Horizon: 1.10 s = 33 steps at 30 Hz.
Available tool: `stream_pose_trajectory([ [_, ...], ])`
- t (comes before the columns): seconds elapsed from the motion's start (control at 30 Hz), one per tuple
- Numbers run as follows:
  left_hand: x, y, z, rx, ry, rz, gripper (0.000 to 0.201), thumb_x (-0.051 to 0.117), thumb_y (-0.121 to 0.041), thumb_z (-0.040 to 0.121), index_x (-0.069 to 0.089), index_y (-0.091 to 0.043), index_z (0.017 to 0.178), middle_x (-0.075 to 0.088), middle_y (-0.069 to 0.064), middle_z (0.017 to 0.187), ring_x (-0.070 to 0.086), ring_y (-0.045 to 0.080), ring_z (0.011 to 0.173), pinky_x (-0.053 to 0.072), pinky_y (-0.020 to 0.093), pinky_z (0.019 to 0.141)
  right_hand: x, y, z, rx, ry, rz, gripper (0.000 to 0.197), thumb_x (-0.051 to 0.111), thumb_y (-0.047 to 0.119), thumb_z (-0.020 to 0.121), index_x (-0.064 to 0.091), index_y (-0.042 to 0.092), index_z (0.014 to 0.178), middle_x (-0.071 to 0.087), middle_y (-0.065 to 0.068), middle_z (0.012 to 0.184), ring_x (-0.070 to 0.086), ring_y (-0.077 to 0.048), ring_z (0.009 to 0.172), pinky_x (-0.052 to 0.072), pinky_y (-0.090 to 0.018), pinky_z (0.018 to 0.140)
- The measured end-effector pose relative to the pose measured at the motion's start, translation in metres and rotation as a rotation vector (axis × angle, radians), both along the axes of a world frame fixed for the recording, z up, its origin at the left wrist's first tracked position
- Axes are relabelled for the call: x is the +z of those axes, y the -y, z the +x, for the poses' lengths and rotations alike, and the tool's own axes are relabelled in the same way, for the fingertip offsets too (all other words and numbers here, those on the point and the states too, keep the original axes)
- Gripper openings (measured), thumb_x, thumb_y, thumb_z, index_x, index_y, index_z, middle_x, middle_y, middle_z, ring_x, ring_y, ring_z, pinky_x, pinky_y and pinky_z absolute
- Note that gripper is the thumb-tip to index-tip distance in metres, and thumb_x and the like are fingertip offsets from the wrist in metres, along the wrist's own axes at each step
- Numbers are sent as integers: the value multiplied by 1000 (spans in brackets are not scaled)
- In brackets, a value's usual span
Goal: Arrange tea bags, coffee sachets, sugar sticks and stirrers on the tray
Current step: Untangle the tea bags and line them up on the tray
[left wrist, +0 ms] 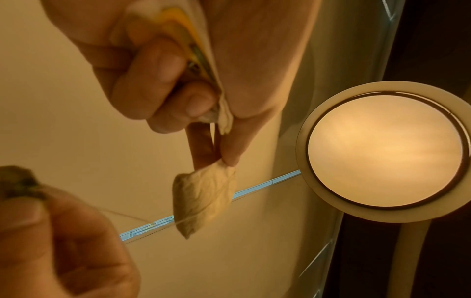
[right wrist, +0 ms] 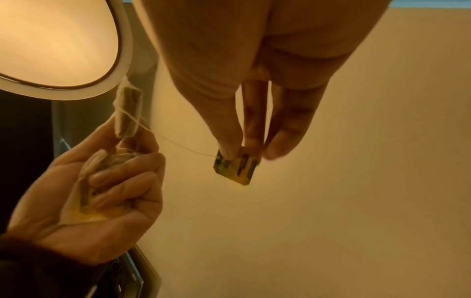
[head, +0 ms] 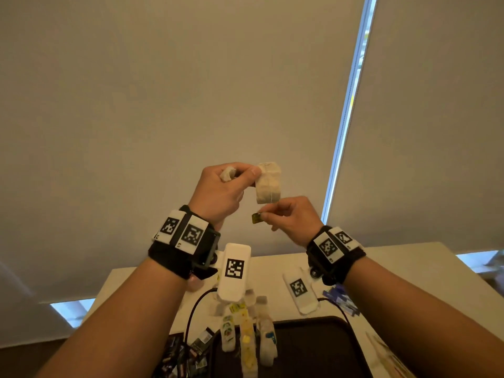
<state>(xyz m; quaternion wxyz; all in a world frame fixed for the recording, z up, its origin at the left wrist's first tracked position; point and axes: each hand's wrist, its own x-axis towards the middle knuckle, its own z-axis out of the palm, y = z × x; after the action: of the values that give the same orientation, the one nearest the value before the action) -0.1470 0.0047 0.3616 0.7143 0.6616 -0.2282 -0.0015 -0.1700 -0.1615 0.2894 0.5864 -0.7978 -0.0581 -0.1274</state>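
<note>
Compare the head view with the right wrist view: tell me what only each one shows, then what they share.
Only the head view shows the dark tray low in the picture, the sachets lying at its left edge, the white table and the marker bands on both wrists.

Only the right wrist view shows the thread running from bag to tag, the crumpled wrapper in the left palm and the round ceiling lamp.

Both show the left hand pinching the tea bag and the right hand pinching its yellow tag, raised above the table.

Head view looks forward over both raised hands (head: 253, 203); wrist views sit close beneath each palm, facing upward; all share the tea bag (head: 268, 182).
</note>
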Motion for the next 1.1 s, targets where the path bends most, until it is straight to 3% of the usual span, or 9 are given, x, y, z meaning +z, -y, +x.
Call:
stream_pose_trajectory([
  [0.1, 7, -2, 0, -37, 2, -17, 11, 61, -9, 94, 70, -4, 91, 65, 3, 69, 41, 1, 37, 30, 11, 37, 24, 6, 11, -72, 34, -77, 10, 72, 10, 86, 76, 3, 91, 64, -7, 64, 49, -4, 48, 42, -21, 50],
  [0.2, 11, -4, 2, -48, 0, -13, 12, 62, -10, 94, 72, -5, 90, 65, 4, 69, 37, 4, 38, 29, 14, 36, 48, 7, 17, -50, 59, -59, 11, 68, 7, 88, 76, 0, 92, 70, -9, 66, 60, -9, 51, 48, -21, 51],
  [0.33, 9, -5, 3, -70, -17, 4, 13, 63, -14, 93, 73, -8, 89, 62, 13, 73, 32, 8, 38, 24, 16, 36, 67, 5, 20, -43, 131, 21, 15, 69, 9, 88, 74, -3, 96, 70, -1, 72, 66, 0, 58, 48, -12, 54],
  [0.4, 5, -5, 4, -71, -26, 17, 13, 63, -14, 94, 73, -7, 90, 62, 14, 73, 30, 8, 38, 23, 16, 36, 73, 5, 21, -31, 144, 34, 14, 72, 7, 86, 74, 1, 97, 73, -2, 79, 69, -3, 67, 51, -15, 59],
  [0.5, -2, -6, 4, -69, -46, 31, 13, 62, -14, 94, 73, -9, 89, 63, 11, 71, 31, 7, 37, 24, 16, 35, 78, 4, 21, 5, 176, 93, 12, 71, 2, 85, 74, 1, 97, 75, -13, 88, 72, -17, 78, 56, -25, 67],
  [0.67, -14, -9, 6, -23, -57, 79, 13, 63, -15, 94, 73, -8, 90, 64, 5, 68, 33, 5, 37, 26, 16, 35, 85, 3, 15, 32, 226, 115, 29, 69, 2, 86, 68, 9, 114, 75, -15, 83, 74, -26, 77, 59, -33, 68],
  [0.9, -21, -12, 10, 39, -57, 110, 17, 64, -19, 94, 73, -4, 95, 64, -1, 65, 34, 6, 39, 27, 17, 37, 81, 2, 9, 29, 331, 6, 8, 71, 6, 86, 74, 6, 93, 74, -6, 85, 68, -18, 75, 55, -27, 67],
  [1.0, -23, -12, 11, 52, -66, 102, 18, 64, -20, 94, 73, -4, 96, 63, -2, 63, 33, 8, 40, 26, 18, 38, 81, 0, 2, 40, 333, 32, 7, 69, 2, 87, 73, 5, 90, 70, -3, 69, 62, -10, 57, 48, -18, 54],
  [1.1, -23, -11, 12, 75, -76, 75, 15, 65, -18, 94, 73, -6, 95, 65, -3, 63, 33, 8, 39, 25, 17, 37, 76, 0, -3, 93, 299, 69, 9, 64, 2, 91, 72, -1, 91, 71, -12, 70, 63, -20, 56, 50, -26, 52],
])
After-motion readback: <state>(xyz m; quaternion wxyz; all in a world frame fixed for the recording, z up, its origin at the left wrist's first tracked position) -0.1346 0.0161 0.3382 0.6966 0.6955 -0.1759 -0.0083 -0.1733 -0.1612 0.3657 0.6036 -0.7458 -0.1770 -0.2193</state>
